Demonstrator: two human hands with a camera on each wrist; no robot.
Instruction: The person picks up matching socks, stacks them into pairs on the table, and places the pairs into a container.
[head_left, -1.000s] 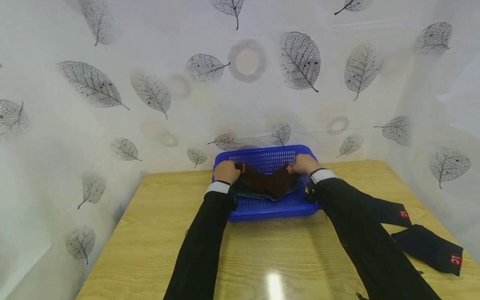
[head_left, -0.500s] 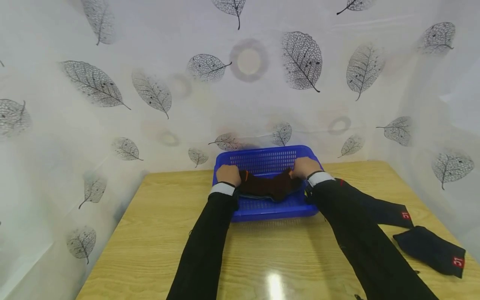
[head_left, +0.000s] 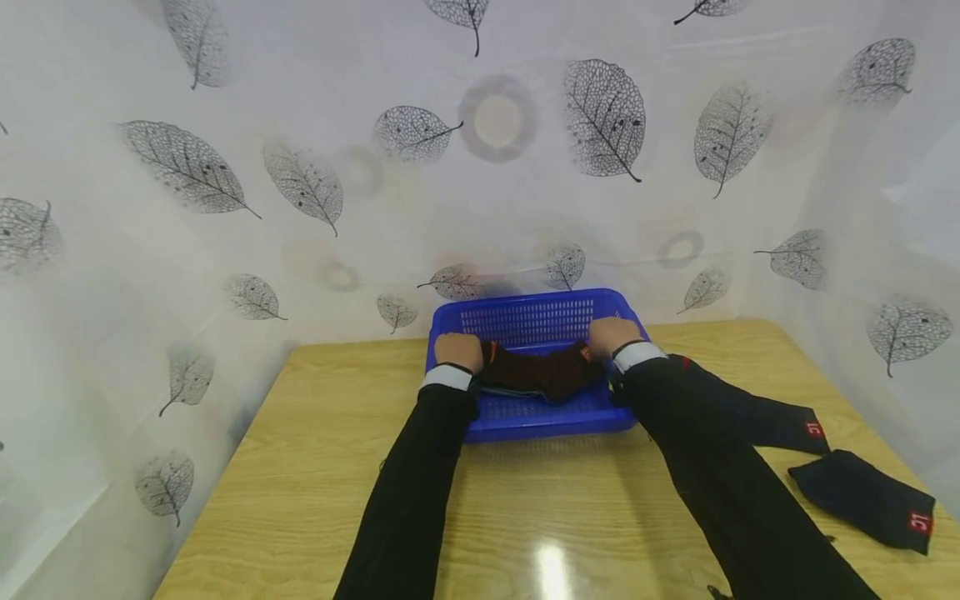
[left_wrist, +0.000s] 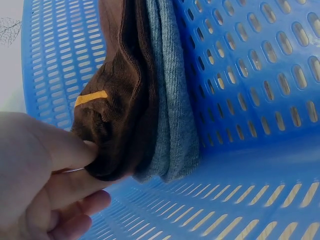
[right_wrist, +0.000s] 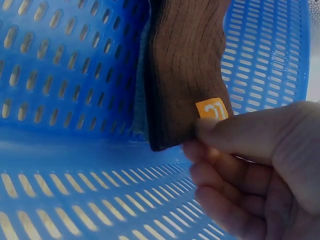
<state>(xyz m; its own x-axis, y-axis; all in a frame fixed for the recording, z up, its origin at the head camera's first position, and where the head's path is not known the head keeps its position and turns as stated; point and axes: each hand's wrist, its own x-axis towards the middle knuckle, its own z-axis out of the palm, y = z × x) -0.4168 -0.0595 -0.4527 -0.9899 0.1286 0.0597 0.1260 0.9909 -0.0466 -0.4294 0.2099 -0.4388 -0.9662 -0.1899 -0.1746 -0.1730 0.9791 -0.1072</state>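
Inside a blue plastic basket (head_left: 551, 429) lies a brown sock (head_left: 536, 375) with orange marks near its ends. My left hand (head_left: 459, 352) pinches one end of it between thumb and finger, beside an orange stripe in the left wrist view. At the other end my right hand (head_left: 611, 335) pinches the sock by its orange tag (right_wrist: 212, 109), seen in the right wrist view. Beneath the brown sock, and partly covered by it, is a grey-blue sock (left_wrist: 172, 100) on the basket floor.
On the wooden table (head_left: 315, 467), right of the basket, lie two dark navy socks with red tags: one sock (head_left: 780, 423) partly behind the right sleeve, the other sock (head_left: 862, 500) nearer the right edge. A leaf-patterned sheet (head_left: 337, 83) hangs behind the table.
Both hands have lowered the brown sock slightly, so it lies flatter over the grey-blue one. In the last half second hardly anything has moved.
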